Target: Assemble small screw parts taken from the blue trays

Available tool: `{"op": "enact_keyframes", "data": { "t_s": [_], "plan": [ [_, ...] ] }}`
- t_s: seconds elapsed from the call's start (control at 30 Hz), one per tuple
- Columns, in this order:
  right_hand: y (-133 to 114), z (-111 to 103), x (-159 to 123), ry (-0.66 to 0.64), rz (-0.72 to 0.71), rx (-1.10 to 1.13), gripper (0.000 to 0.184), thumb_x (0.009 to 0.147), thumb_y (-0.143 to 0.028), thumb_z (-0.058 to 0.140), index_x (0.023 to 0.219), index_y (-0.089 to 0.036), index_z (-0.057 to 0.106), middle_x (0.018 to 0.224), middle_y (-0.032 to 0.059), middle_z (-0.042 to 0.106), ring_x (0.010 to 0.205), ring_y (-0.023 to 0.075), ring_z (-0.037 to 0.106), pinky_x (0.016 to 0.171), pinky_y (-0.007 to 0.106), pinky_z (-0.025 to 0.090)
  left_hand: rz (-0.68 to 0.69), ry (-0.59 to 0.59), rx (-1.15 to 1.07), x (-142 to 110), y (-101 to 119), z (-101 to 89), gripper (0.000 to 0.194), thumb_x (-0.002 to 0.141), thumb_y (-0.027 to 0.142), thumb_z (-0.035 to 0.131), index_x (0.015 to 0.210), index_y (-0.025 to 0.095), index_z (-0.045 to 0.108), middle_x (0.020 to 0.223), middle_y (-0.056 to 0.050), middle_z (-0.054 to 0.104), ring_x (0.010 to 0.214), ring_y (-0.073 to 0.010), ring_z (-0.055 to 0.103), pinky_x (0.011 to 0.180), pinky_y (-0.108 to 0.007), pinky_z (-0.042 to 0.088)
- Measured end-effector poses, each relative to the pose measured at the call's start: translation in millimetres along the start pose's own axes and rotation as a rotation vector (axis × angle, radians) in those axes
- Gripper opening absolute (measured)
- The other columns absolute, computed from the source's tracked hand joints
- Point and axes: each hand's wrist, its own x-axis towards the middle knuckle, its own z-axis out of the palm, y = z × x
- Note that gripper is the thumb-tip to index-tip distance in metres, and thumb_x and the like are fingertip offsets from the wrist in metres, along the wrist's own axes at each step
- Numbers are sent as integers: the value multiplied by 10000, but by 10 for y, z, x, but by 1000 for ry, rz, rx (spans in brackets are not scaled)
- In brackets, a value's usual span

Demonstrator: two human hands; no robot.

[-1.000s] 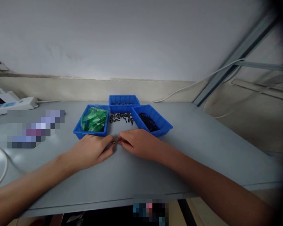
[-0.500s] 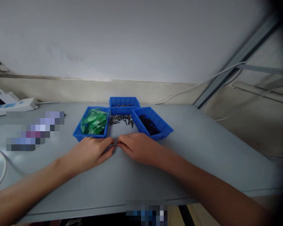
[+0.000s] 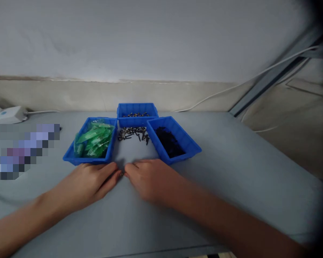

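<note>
My left hand (image 3: pixel 94 181) and my right hand (image 3: pixel 149 179) meet low over the grey table, fingertips almost touching. Between their pinched fingers shows a small metal piece (image 3: pixel 122 174), too tiny and blurred to name further. Both hands are closed on it. Just beyond my left hand stands a blue bin (image 3: pixel 111 147) with green plastic packets (image 3: pixel 97 138) in it. Past my right hand is a second blue bin (image 3: pixel 191 146) holding small black parts (image 3: pixel 169 143). A loose pile of screw-like pieces (image 3: pixel 134 132) lies on the table between the bins.
At the back a third blue bin (image 3: pixel 137 122) contains small brassy parts (image 3: pixel 136 114). To the left are a blurred-out item (image 3: pixel 27 150) and a white power strip (image 3: pixel 10 115). A white cable (image 3: pixel 204 99) runs along the wall toward a metal post (image 3: pixel 258 86) at right.
The view has shifted, so the bins look nearer and hands sit lower and slightly left. Both hands remain pinched together around the small metal piece.
</note>
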Motion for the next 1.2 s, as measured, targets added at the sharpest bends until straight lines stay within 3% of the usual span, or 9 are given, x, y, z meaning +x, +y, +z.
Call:
{"op": "enact_keyframes", "data": {
  "t_s": [0.17,0.5,0.7,0.97,1.2],
  "plan": [
    [10,-42,16,-47,13,51,96,798,-119,418,817,-154,505,671,36,601,539,145,527,465,279,281,56,50,5,-29,-30,28,255,904,348,348,874,169,527,618,1,588,547,-156,603,480,-264,412],
    [19,-31,90,-137,52,87,114,813,-111,412,806,-150,519,688,43,607,571,142,538,493,262,302,80,37,-34,-42,-51,70,244,910,301,340,792,182,517,601,8,566,525,-150,574,472,-270,376],
    [22,-9,99,-123,56,98,105,838,-165,420,810,-151,521,683,34,609,588,144,545,526,257,318,65,-4,-30,-11,-43,49,273,910,301,305,794,174,518,608,-3,575,540,-156,587,479,-266,389],
    [65,67,42,-11,-83,-64,207,901,-244,363,819,-160,534,727,32,615,631,142,542,555,266,324,34,-55,12,-17,6,20,301,904,337,288,798,176,518,593,-1,571,503,-144,576,468,-253,370],
    [74,44,65,-1,-78,-64,228,911,-246,353,818,-150,537,746,34,623,646,143,561,565,264,345,2,-47,23,-12,-2,-5,313,910,363,282,941,175,530,623,-9,591,555,-165,607,481,-255,387]
  ]
}}
